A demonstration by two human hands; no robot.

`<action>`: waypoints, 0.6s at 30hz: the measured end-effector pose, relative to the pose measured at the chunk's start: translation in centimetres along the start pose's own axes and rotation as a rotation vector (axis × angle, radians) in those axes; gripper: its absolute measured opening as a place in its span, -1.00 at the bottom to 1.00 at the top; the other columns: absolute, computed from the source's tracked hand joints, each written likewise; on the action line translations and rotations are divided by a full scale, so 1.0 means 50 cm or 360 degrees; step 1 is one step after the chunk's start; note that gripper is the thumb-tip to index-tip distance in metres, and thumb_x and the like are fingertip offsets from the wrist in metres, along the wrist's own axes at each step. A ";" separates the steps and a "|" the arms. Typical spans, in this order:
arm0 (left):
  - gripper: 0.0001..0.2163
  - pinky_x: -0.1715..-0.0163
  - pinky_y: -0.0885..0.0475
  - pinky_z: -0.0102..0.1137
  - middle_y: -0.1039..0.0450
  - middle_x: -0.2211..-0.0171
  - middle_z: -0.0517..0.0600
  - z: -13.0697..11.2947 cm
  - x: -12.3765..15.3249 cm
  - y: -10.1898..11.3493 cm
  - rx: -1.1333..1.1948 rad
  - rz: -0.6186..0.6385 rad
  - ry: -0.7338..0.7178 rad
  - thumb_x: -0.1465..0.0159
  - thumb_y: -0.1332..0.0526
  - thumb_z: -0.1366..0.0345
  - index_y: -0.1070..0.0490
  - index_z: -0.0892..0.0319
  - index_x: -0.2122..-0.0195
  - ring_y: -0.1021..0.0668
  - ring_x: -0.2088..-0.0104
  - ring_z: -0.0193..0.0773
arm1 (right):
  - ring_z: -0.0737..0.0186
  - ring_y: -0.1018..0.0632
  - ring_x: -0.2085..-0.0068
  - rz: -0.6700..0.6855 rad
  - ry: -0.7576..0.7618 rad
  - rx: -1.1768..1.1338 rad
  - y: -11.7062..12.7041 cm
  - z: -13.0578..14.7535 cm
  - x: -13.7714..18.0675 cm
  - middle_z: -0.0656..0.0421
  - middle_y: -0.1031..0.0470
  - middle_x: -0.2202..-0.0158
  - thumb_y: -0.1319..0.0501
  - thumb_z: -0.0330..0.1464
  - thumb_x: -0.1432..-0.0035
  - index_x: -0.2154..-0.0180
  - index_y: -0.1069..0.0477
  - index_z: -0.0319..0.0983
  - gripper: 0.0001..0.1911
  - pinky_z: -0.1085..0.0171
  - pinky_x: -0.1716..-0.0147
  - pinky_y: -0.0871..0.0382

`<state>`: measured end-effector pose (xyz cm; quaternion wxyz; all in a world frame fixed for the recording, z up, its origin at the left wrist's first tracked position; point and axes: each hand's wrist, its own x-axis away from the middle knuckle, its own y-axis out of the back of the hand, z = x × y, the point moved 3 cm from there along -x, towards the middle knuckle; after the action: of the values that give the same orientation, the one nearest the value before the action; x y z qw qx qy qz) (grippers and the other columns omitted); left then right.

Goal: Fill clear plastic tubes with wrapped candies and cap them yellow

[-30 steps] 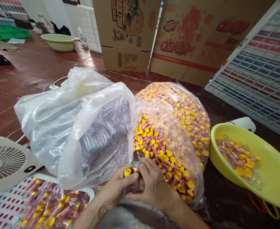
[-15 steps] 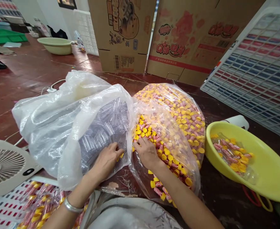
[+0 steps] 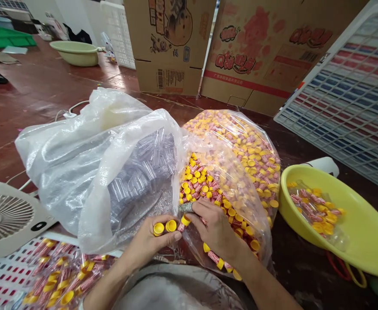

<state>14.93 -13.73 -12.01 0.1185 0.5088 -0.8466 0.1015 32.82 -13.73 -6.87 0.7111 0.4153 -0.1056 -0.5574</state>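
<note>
My left hand [image 3: 150, 243] grips two yellow-capped clear tubes [image 3: 164, 226], their caps pointing up. My right hand [image 3: 215, 230] pinches a third yellow-capped piece [image 3: 185, 220] with red-and-white candy, right beside the left hand's tubes. Both hands meet at the mouths of two plastic bags. The left bag [image 3: 92, 172] holds several empty clear tubes. The right bag [image 3: 240, 172] is full of yellow caps with red-and-white candies.
A yellow basin [image 3: 363, 241] with several filled tubes sits at the right. A white fan [image 3: 8, 217] stands at the left, with a white tray [image 3: 1, 280] of filled tubes below it. Cardboard boxes [image 3: 240, 47] and a grid tray [image 3: 353, 94] stand behind.
Both hands have pulled back out of the bags toward me. The left now holds two capped tubes and the right a capped candy piece, brought together.
</note>
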 end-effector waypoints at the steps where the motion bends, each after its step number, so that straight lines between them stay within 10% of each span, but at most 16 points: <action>1: -0.70 0.51 -0.16 -0.52 -0.31 0.55 -0.15 0.003 0.002 -0.007 0.0092 -0.0011 0.0018 -0.10 -0.43 0.07 -0.52 0.23 0.40 -0.27 0.51 -0.40 | 0.25 -0.43 0.34 0.0023 0.0026 0.0014 -0.002 0.004 0.007 0.23 -0.36 0.44 -0.11 -0.47 -0.38 0.45 -0.22 -0.18 -0.69 0.29 0.32 -0.29; 4: -0.66 0.50 -0.18 -0.51 -0.33 0.57 -0.14 0.021 0.011 -0.025 0.0444 -0.0099 0.0130 -0.04 -0.46 0.05 -0.48 0.24 0.48 -0.29 0.51 -0.39 | 0.11 -0.51 0.13 0.0155 0.0118 0.0026 -0.017 0.017 0.033 0.12 -0.50 0.22 -0.29 -0.22 -0.29 0.26 -0.33 -0.20 -0.79 0.15 0.11 -0.42; 6: -0.64 0.45 -0.26 -0.49 -0.42 0.53 -0.09 0.035 0.017 -0.039 0.0703 -0.0152 0.0217 0.00 -0.49 0.04 -0.51 0.25 0.45 -0.36 0.49 -0.35 | -0.07 -0.47 -0.04 0.0160 0.0121 0.0120 -0.036 0.021 0.053 -0.02 -0.47 0.01 -0.46 -0.10 -0.05 0.06 -0.32 -0.24 -0.44 -0.01 -0.05 -0.40; 11: -0.65 0.33 -0.40 -0.42 -0.52 0.47 -0.04 0.053 0.031 -0.064 0.0970 -0.0192 0.0351 0.07 -0.54 0.10 -0.57 0.24 0.40 -0.48 0.42 -0.28 | -0.10 -0.48 0.06 0.0031 0.0045 0.0278 -0.096 0.030 0.088 0.03 -0.45 0.14 -0.54 -0.12 0.12 0.13 -0.29 -0.23 -0.36 -0.11 -0.01 -0.43; 15: -0.63 0.31 -0.45 -0.38 -0.58 0.42 -0.02 0.060 0.069 -0.017 0.0569 -0.0166 0.0336 0.05 -0.50 0.03 -0.58 0.17 0.34 -0.53 0.38 -0.20 | -0.06 -0.44 -0.08 0.0282 0.0143 0.0175 -0.095 0.038 0.081 0.02 -0.43 -0.03 -0.53 -0.01 0.15 0.02 -0.29 -0.23 -0.22 -0.03 -0.14 -0.37; 18: -0.62 0.22 -0.49 -0.26 -0.65 0.32 0.01 0.096 0.133 0.094 -0.0259 -0.0249 0.0322 0.00 -0.43 -0.05 -0.62 0.07 0.25 -0.60 0.27 -0.01 | 0.00 -0.46 -0.07 0.0418 0.0036 0.0307 -0.053 0.004 0.070 0.05 -0.45 -0.06 -0.52 -0.04 0.07 0.00 -0.34 -0.20 -0.30 0.05 -0.05 -0.42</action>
<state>7.28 -18.54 -14.78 0.2516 0.5491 -0.7936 0.0737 32.07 -17.02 -9.72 0.7359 0.4705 -0.2041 -0.4421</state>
